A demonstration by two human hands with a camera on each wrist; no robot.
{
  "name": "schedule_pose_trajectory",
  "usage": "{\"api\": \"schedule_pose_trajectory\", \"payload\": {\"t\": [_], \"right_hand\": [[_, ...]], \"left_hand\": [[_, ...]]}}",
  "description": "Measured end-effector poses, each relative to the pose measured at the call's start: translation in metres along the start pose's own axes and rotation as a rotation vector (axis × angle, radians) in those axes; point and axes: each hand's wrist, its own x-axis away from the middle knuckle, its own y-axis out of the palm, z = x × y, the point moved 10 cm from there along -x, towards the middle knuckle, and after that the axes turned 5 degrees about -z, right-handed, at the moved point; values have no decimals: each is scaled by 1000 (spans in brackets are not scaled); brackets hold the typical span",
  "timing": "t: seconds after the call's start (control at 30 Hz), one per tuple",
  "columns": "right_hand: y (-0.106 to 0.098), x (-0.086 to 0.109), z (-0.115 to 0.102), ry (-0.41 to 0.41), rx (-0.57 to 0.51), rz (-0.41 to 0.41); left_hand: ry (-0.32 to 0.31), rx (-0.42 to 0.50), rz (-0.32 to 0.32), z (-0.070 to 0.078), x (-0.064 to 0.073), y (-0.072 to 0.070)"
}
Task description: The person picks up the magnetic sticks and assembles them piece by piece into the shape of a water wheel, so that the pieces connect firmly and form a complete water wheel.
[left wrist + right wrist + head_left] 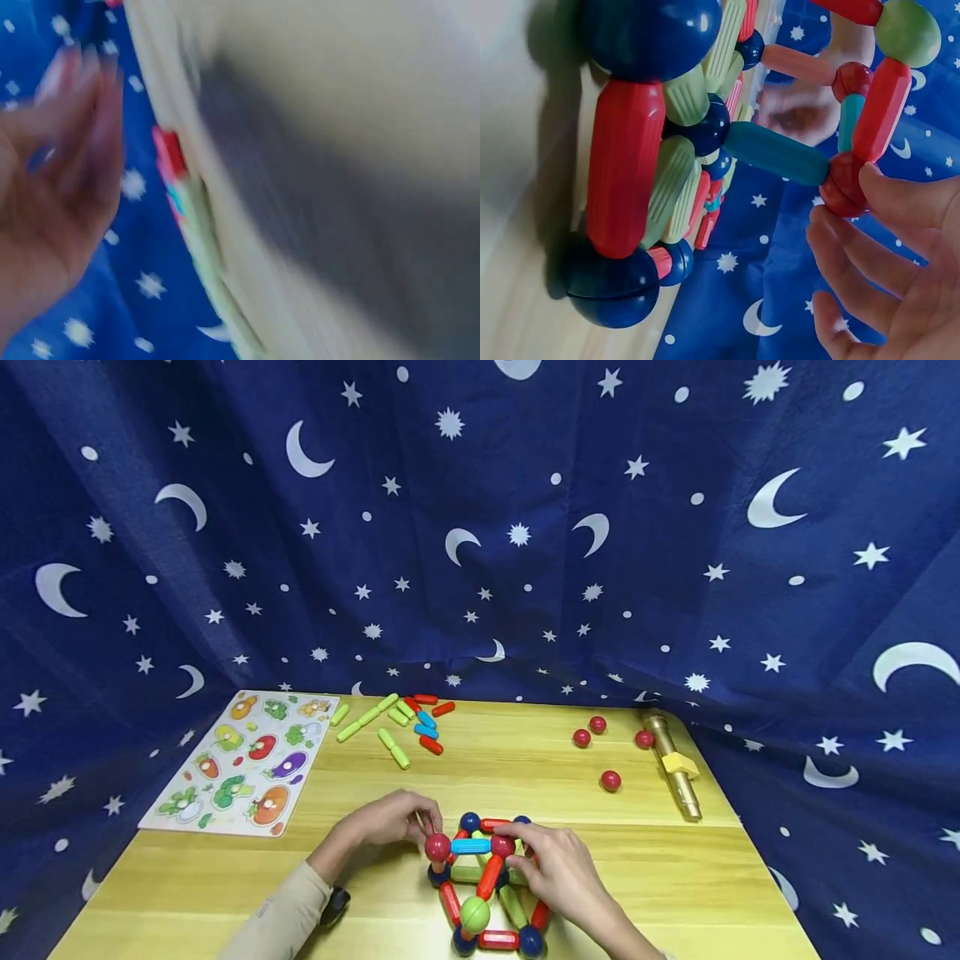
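Note:
A frame of magnetic rods and balls stands on the table, with dark blue balls (531, 942) at its base. On its upper part, a blue rod (471, 847) joins two red balls, and a red rod (490, 877) slopes to a light green ball (475, 914). My right hand (558, 870) pinches the right-hand red ball (844, 184) between thumb and fingertips. Beside the left red ball (438, 847) is my left hand (392, 818), its fingers loosely bent. The left wrist view shows that hand blurred, with nothing visible in it.
Loose green, red and blue rods (395, 748) lie at the back, beside a vegetable picture board (217, 710). Several red balls (611, 781) rest at the back right, near a gold tube (678, 781) with a yellow piece. A starry blue curtain (480, 568) hangs behind the table.

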Motion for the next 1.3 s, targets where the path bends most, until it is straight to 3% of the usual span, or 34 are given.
{"api": "schedule_pose_trajectory", "payload": {"t": [0.1,0.17,0.2,0.3,0.37,0.6,0.77,0.87,0.93,1.0,1.13,1.2,1.3], "right_hand": [[2,4,-2,-10,-37,7],[3,5,-2,-15,-79,17],[4,6,-3,-19,-102,20],[7,6,-5,-37,-163,25],[11,6,-5,-30,-189,21],[11,6,-6,-28,-240,63],[11,11,0,12,-267,89],[13,14,2,26,-289,86],[15,15,2,21,-307,75],[17,16,2,17,-332,58],[18,17,3,23,-367,39],[18,17,4,32,-376,32],[17,16,5,40,-389,28]], "left_hand": [[-80,-189,232,-25,-8,-46],[-200,-298,361,-48,-12,-70],[-247,-332,395,-58,-14,-77],[-356,-405,388,-82,-18,-83],[-378,-431,365,-90,-21,-82],[-333,-447,370,-86,-27,-80],[-324,-384,320,-86,-34,-74],[-297,-326,363,-73,-34,-72],[-266,-204,403,-54,-32,-68],[-219,-32,405,-29,-30,-60],[-155,314,271,19,-35,-31],[-149,416,192,34,-37,-17],[-159,505,102,44,-38,0]]}}
